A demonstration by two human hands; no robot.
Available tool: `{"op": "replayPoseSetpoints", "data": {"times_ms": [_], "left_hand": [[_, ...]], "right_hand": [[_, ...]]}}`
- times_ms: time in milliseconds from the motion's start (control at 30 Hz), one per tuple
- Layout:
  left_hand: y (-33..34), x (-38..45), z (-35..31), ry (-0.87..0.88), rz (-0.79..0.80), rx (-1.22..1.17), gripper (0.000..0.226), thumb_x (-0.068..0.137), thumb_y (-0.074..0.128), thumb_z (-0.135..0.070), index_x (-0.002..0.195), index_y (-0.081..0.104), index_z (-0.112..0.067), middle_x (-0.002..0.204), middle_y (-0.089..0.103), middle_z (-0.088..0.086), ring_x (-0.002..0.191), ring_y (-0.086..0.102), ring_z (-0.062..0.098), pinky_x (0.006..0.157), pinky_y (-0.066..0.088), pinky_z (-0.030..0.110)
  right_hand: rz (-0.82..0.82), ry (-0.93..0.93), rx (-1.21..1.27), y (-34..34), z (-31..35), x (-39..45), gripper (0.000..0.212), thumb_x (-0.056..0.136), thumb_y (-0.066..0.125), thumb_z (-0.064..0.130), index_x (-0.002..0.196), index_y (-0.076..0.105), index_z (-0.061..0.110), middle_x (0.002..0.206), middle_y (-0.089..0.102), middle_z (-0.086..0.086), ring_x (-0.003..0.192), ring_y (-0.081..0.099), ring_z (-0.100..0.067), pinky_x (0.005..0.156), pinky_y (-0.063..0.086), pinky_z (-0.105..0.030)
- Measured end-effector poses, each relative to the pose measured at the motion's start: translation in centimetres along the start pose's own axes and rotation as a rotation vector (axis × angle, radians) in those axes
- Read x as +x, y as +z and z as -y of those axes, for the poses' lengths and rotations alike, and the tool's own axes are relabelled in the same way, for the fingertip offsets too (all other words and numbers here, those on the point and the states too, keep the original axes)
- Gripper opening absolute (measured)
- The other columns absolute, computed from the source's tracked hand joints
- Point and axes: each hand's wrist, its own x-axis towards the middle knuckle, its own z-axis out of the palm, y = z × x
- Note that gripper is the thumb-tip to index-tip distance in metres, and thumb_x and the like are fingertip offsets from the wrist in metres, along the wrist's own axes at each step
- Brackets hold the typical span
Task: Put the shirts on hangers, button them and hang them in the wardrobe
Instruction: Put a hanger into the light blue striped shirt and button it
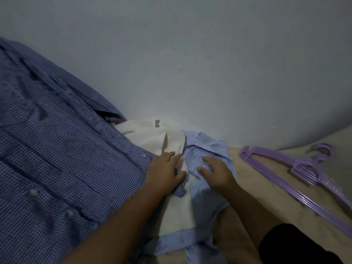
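A dark blue checked shirt [57, 159] with pale buttons lies spread over the left of the bed. A cream shirt [152, 138] lies crumpled beside it, and a light blue striped shirt [205, 149] lies right of that. My left hand [163, 172] pinches a corner of the checked shirt between thumb and fingers, on top of the cream cloth. My right hand [217, 172] rests with spread fingers on the striped shirt. A stack of purple plastic hangers [297, 172] lies on the bed at the right, apart from both hands.
The beige bed sheet [257, 187] shows between the shirts and the hangers. A plain pale wall [190, 63] rises right behind the bed. A black sleeve edge [297, 244] shows on my right arm at the bottom right.
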Motion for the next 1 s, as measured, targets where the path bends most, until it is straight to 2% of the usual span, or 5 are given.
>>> {"op": "replayPoseSetpoints", "data": {"times_ms": [200,300,500,700,1000], "left_hand": [[1.7,-0.4,2.4,-0.058,-0.019,-0.036,0.064,0.086,0.058,-0.053,0.142,0.045,-0.023,0.144,0.047,-0.002,0.133,0.039,0.016,0.108,0.023,0.03],[1.7,-0.6,2.3,-0.059,-0.017,-0.03,0.065,0.086,0.055,-0.054,0.142,0.044,-0.024,0.143,0.047,-0.003,0.132,0.04,0.015,0.109,0.023,0.031],[1.4,-1.2,-0.1,-0.013,-0.03,-0.044,0.063,0.088,0.055,-0.052,0.143,0.04,-0.026,0.145,0.044,-0.006,0.134,0.035,0.013,0.108,0.02,0.031],[1.2,-2.3,-4.2,0.083,-0.016,-0.127,0.069,0.077,0.052,-0.054,0.135,0.053,-0.017,0.131,0.057,0.002,0.12,0.052,0.021,0.099,0.039,0.033],[1.1,-4.6,-6.8,0.151,0.035,-0.174,0.065,0.089,0.062,-0.041,0.145,0.039,-0.017,0.148,0.042,0.002,0.135,0.037,0.017,0.107,0.028,0.025]], "right_hand": [[0.02,0.072,-0.176,2.5,-1.6,0.9,0.059,0.088,0.06,0.043,0.141,0.038,0.031,0.156,0.022,-0.003,0.143,0.02,-0.02,0.114,0.02,-0.04],[-0.023,0.105,-0.085,2.5,-2.4,0.6,0.049,0.091,0.057,0.031,0.138,0.044,0.026,0.143,0.045,-0.005,0.131,0.041,-0.021,0.109,0.027,-0.045],[-0.237,0.025,0.103,-1.4,-3.3,-1.7,0.026,0.089,0.063,0.014,0.113,0.066,0.006,0.111,0.067,-0.012,0.108,0.06,-0.025,0.092,0.041,-0.031],[-0.204,0.193,0.117,-6.9,-6.1,-5.4,0.011,0.089,0.06,0.014,0.092,0.065,0.005,0.085,0.059,-0.01,0.084,0.055,-0.024,0.076,0.039,-0.032],[-0.067,0.325,-0.069,-9.6,-8.3,-10.8,0.015,0.089,0.055,0.011,0.074,0.053,0.013,0.082,0.056,-0.008,0.079,0.053,-0.025,0.062,0.031,-0.026]]}}
